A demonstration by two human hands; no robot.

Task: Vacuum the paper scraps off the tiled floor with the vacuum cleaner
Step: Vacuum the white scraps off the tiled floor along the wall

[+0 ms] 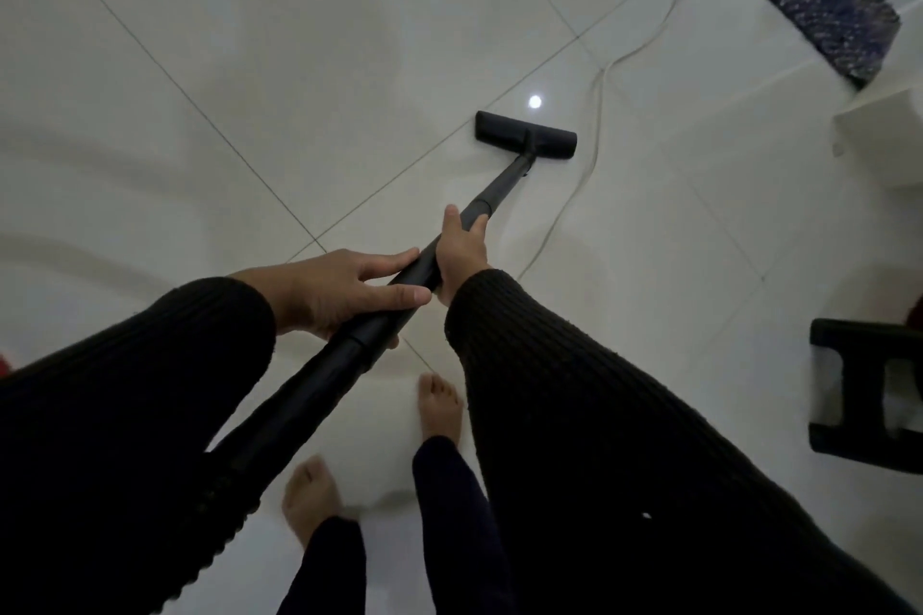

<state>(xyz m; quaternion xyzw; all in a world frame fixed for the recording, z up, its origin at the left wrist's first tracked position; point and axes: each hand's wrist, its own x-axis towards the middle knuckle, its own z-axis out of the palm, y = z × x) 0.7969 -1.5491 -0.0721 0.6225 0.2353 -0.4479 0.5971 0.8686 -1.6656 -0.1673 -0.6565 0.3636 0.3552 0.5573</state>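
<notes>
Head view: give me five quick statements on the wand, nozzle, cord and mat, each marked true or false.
1. Both hands hold the wand. True: the left hand grips nearer the body, the right hand further down.
2. The nozzle is lifted off the floor. False: it rests flat on the tiles.
3. A pale cord runs just right of the nozzle. True.
4. The dark speckled mat lies under the nozzle. False: it is away at the upper right.
5. The person wears shoes. False: both feet are bare.

Black stool (869, 390) cut off right
</notes>
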